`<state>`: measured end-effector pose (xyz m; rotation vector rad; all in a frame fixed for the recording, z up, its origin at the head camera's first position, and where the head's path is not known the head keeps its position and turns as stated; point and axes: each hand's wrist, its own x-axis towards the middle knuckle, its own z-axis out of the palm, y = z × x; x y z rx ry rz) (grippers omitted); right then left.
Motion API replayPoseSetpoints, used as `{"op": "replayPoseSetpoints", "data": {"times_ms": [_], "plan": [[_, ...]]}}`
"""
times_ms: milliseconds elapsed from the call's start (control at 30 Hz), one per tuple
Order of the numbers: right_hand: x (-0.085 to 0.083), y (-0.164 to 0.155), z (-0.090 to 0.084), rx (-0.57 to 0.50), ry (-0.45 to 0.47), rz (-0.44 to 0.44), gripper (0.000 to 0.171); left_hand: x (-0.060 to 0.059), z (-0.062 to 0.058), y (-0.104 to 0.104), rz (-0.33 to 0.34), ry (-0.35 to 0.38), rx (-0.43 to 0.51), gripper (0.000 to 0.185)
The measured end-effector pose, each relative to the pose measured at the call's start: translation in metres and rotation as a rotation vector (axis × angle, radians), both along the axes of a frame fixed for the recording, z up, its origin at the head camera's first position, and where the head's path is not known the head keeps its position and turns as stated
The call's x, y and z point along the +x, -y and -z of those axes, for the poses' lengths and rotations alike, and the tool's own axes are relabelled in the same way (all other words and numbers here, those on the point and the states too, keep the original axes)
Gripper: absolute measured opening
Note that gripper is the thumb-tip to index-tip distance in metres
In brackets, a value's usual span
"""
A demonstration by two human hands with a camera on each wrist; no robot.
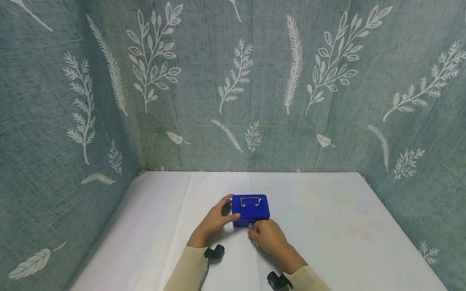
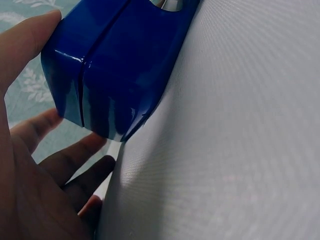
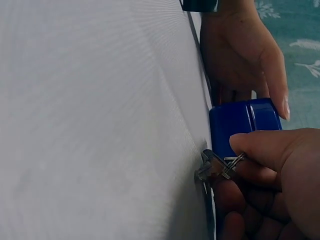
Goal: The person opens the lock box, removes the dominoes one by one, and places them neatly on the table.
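head view shows a small blue cash box sitting on the white counter, about midway between left and right and nearer the near edge than the far wall. a silver carrying handle lies flat on its lid.

the left hand holds the box from its left side: the thumb lies along the near left corner and the fingers curl around the far left edge. left wrist view shows the same grip up close, with the thumb on the upper edge of the box and the other fingers spread loosely beside and beneath its corner, next to the counter cloth. the seam between lid and body shows as a thin line, and the lid looks closed.

the right hand is at the near face of the box, fingers curled. right wrist view shows thumb and forefinger pinching a small silver key with another key hanging from the same ring, held right at the front of the box close to the counter. whether the key tip is seated in the lock cannot be told. the left hand appears beyond, on the far side of the box.

a teal cloth backdrop printed with white leaves rises behind and on both sides of the counter.
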<state>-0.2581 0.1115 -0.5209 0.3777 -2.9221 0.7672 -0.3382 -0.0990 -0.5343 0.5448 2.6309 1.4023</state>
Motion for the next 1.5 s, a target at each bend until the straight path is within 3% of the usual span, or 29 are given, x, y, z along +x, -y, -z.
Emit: {"op": "replayPoseSetpoints", "data": {"times_ms": [400, 700, 900, 1500], "plan": [[-0.006, 0.009, 0.002, 0.060, -0.079, 0.044, 0.040, 0.001, 0.001, 0.001, -0.008, 0.009, -0.002, 0.084], [-0.005, 0.012, 0.005, 0.005, -0.122, 0.107, 0.046, 0.001, 0.000, 0.001, -0.011, 0.017, 0.007, 0.085], [-0.002, 0.008, 0.004, -0.075, -0.088, 0.103, 0.045, 0.000, 0.003, 0.002, -0.002, -0.008, -0.003, 0.085], [-0.001, 0.003, 0.009, -0.166, 0.016, 0.115, 0.035, 0.001, 0.001, 0.003, 0.016, -0.020, 0.032, 0.081]]}}
